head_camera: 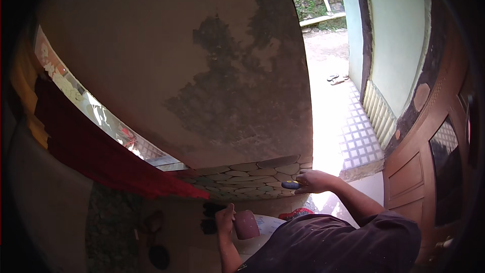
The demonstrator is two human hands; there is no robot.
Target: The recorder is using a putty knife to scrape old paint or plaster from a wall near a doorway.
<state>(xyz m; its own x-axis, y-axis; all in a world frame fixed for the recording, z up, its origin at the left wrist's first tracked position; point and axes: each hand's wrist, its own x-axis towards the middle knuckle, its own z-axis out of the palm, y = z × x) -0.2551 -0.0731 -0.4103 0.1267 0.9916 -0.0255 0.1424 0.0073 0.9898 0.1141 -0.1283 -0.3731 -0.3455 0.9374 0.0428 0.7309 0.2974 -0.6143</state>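
Note:
My left hand (226, 218) is closed around the side of a pinkish plastic mug (247, 225), held low in front of my dark T-shirt. What the mug contains cannot be seen. My right hand (315, 181) grips a hand tool by its dark blue and yellow handle (291, 185); its working end is not visible. That hand is near the wall's edge at the doorway, in front of a band painted as stones (242, 176). Above the band, the plain wall (125, 45) carries a large dark, blotchy patch (231, 94). Whether the tool touches the wall is unclear.
Bright light comes through the open doorway (326, 121), with sandals (336, 79) outside. A brown wooden door (407, 176) stands at right. At left, a red curtain (113, 155) hangs beside a window (102, 112). A red mat (297, 213) and dark items (208, 226) lie on the floor.

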